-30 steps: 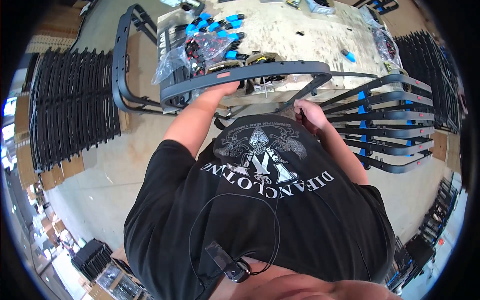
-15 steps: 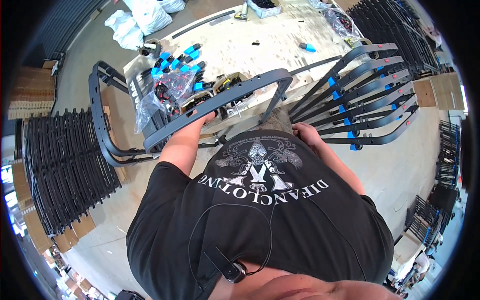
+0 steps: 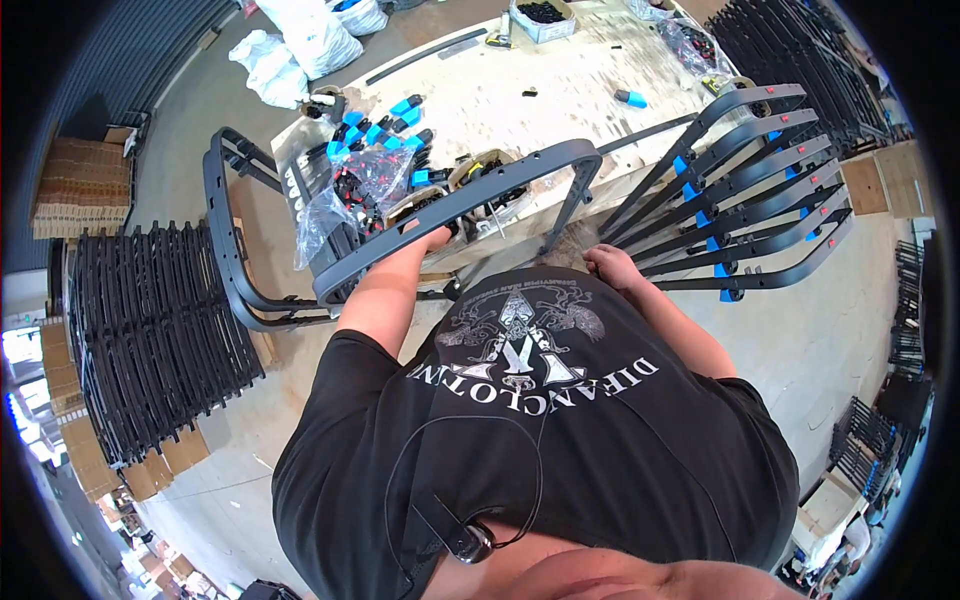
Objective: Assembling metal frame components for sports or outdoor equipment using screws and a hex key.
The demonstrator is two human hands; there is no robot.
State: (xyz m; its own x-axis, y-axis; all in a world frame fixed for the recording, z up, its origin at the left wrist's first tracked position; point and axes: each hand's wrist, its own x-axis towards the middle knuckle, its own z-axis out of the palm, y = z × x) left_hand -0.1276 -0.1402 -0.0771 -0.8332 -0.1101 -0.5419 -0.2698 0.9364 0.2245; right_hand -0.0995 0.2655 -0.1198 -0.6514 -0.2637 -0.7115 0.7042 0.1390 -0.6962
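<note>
Resting just beside the dark curved frame (image 3: pixel 460 207), the left hand (image 3: pixel 430 238) is showing its fingers only in part — their grip cannot be told. The right hand (image 3: pixel 612 267) is showing curled fingers near a row of similar frames (image 3: pixel 788 192) — any pinched item cannot be made out. The dark curved frame is spanning the near edge of the table (image 3: pixel 560 70), blue-and-black parts (image 3: pixel 406 107) lying beyond.

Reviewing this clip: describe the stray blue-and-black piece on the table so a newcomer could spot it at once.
Find the pale worktable at the top of the view. Toward its right side, left of the clear bag, lies a small blue-and-black piece. It lies alone, while similar pieces cluster at the table's left.
</note>
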